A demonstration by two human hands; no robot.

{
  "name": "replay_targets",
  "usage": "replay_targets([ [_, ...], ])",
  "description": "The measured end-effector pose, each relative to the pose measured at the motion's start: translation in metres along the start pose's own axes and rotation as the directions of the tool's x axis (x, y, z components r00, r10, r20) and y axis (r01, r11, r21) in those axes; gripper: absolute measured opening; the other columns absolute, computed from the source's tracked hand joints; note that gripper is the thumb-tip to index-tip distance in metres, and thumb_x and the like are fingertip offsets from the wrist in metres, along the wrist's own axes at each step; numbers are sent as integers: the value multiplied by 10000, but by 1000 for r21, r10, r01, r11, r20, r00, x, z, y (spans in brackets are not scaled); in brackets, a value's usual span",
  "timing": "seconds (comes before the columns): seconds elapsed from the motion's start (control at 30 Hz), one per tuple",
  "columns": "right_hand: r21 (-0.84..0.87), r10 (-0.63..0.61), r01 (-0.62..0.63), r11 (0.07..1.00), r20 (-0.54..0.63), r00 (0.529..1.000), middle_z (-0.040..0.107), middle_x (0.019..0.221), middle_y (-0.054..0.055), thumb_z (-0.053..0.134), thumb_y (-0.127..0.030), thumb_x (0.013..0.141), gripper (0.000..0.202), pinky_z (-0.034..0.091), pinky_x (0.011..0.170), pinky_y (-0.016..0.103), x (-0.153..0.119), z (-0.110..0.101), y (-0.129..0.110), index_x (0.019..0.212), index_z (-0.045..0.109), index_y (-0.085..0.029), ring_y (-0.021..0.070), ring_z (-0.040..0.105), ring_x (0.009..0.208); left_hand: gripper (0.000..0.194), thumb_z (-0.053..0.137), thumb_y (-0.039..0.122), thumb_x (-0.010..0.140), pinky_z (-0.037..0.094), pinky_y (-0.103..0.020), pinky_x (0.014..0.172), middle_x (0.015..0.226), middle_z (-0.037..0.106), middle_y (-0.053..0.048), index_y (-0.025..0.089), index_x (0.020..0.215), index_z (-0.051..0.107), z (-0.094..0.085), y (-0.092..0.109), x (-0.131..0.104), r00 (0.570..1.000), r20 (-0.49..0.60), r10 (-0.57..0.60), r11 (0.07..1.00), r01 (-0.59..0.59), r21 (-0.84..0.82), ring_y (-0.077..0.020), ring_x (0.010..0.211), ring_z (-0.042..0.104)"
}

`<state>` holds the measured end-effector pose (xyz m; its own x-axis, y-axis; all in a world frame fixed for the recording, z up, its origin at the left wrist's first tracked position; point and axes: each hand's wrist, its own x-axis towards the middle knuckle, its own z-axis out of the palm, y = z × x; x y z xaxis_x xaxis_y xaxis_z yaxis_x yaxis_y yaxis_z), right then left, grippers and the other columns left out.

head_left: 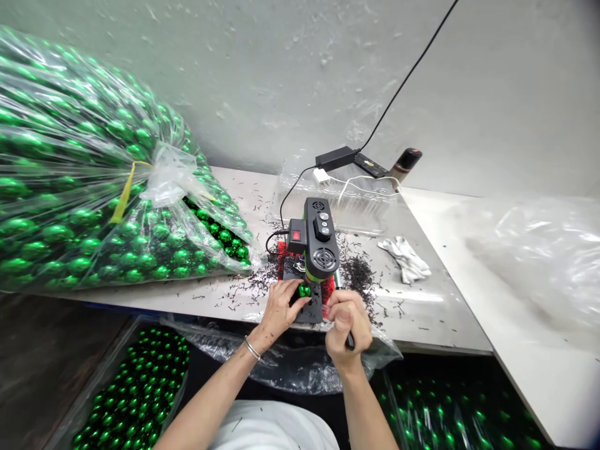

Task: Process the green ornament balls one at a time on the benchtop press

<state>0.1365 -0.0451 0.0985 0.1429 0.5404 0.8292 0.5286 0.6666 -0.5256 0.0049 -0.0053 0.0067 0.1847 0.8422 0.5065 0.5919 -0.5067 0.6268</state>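
My left hand pinches a shiny green ball between thumb and fingers. The ball sits under the round lower end of a small black machine with fan grilles, silver buttons and a red switch. Below it lies the machine's dark base plate. To the right of the base, my right hand is closed in a fist around a black handle, whose lower tip shows under the fist. Most of that handle is hidden by my fingers.
Black scraps litter the table. A large clear bag of green balls leans at left; an open bag of them is below. White gloves, a power adapter and a clear plastic tray lie behind.
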Motion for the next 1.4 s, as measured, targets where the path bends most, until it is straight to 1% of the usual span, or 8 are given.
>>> replay_targets([
  [0.47, -87, -168, 167, 982, -5, 986, 543, 736, -16, 328, -240, 1015, 320, 514, 774, 370, -42, 15, 40, 723, 455, -220, 119, 578, 642, 278, 606, 329, 953, 507, -436, 884, 1080, 719, -117, 176, 1185, 633, 1, -2, -2, 1000, 21, -9, 1000, 9, -3, -260, 987, 655],
  [0.77, 4, 15, -15, 1000, 17, 1000, 498, 660, -9, 410, -104, 951, 300, 393, 579, 282, 10, -5, -1, 671, 445, -208, 130, 538, 643, 298, 653, 331, 924, 536, -452, 891, 1097, 722, -120, 187, 1185, 642, -8, 3, -8, 999, -6, -31, 996, 31, -80, -272, 1004, 666],
  [0.9, 40, 72, -72, 997, 8, 997, 497, 631, -10, 447, -88, 933, 296, 389, 582, 286, 26, -8, -13, 660, 457, -203, 135, 542, 634, 393, 573, 327, 970, 520, -458, 953, 1186, 686, -143, 195, 1340, 554, -25, 13, -46, 993, 56, 103, 994, -100, -53, -271, 1100, 639],
  [1.0, 51, 45, -43, 998, -40, 998, 485, 610, -12, 447, -78, 931, 307, 380, 565, 285, 22, -4, -12, 650, 456, -202, 136, 539, 617, 654, 619, 541, 906, 510, -479, 962, 1218, 664, -170, 163, 1421, 476, -36, 12, -61, 970, 102, 223, 974, -225, 16, -300, 1125, 622],
  [1.1, 38, 33, -31, 999, -37, 999, 494, 617, -9, 449, -59, 926, 305, 381, 557, 279, 17, -1, -10, 654, 460, -198, 130, 536, 621, 664, 578, 581, 914, 511, -470, 937, 1261, 641, -182, 162, 1420, 483, -53, -5, -34, 989, 19, 146, 976, -147, 163, -314, 1147, 604],
  [1.2, 37, 13, -12, 999, -33, 999, 486, 612, -16, 447, -33, 918, 306, 387, 569, 268, 16, -1, -9, 657, 448, -192, 119, 537, 638, 335, 460, 246, 1007, 470, -454, 975, 1241, 647, -171, 168, 1306, 590, -79, -29, 22, 993, -69, -94, 890, 115, 440, -295, 1177, 585],
  [1.3, 32, 1, 0, 1000, -26, 1000, 473, 600, -24, 435, -21, 917, 311, 386, 578, 260, 17, -2, -10, 657, 437, -191, 112, 539, 651, 294, 439, 72, 950, 469, -431, 922, 1111, 678, -197, 115, 1139, 660, -102, -49, 71, 922, 138, -361, 736, 191, 650, -299, 1073, 624],
  [1.4, 23, -8, 8, 1000, -11, 1000, 468, 595, -27, 421, -21, 919, 309, 391, 580, 257, 16, -2, -9, 662, 433, -192, 112, 544, 661, 224, 531, 28, 879, 469, -400, 887, 1019, 698, -189, 120, 1007, 690, -110, -61, 95, 877, 242, -414, 731, 162, 663, -300, 1010, 653],
])
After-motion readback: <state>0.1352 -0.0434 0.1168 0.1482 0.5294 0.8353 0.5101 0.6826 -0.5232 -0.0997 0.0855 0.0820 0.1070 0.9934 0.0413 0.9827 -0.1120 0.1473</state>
